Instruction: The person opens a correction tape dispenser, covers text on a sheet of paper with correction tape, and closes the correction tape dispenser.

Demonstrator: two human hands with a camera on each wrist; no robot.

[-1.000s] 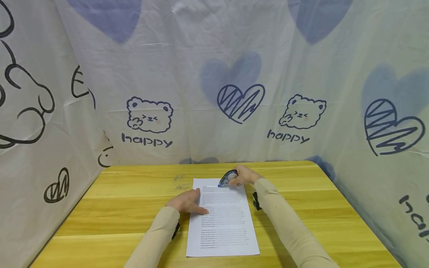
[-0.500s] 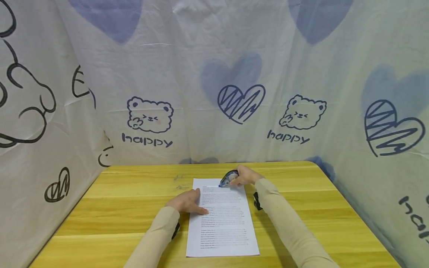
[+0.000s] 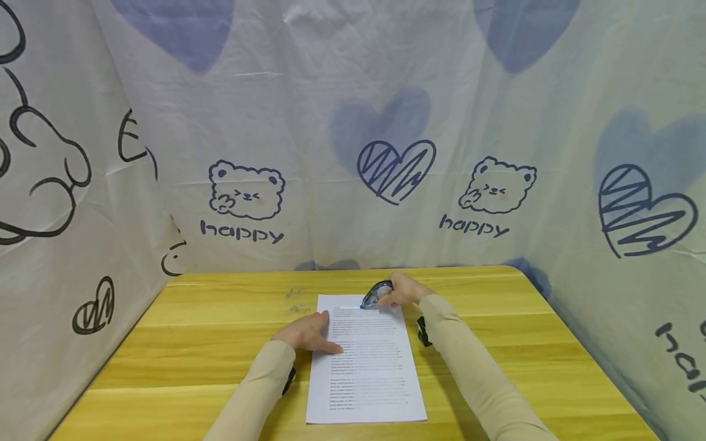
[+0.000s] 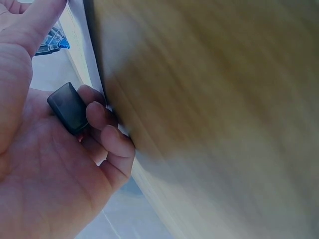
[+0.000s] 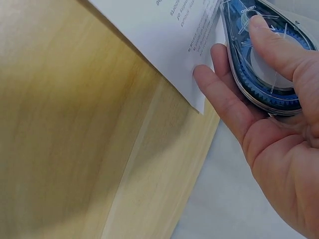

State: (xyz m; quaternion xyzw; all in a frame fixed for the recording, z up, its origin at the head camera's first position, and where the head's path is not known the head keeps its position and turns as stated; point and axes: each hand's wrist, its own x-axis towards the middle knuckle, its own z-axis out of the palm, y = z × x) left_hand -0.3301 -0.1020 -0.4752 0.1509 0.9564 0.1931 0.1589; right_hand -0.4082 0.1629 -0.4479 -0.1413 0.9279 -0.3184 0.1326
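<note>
Correction tape (image 3: 374,295) pinched, right hand (image 3: 404,290) — black piece (image 4: 68,108) held, left hand (image 3: 305,332)

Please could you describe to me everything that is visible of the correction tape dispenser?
The correction tape dispenser is a rounded case of what looks like clear plastic, narrowing to a blue tip. Inside it show a blue toothed wheel and a pale disc. The right hand grips it, thumb across its face. It is tilted tip-down over the printed sheet, near the topmost lines; the tip appears to meet the sheet, but firm contact cannot be made out.
</note>
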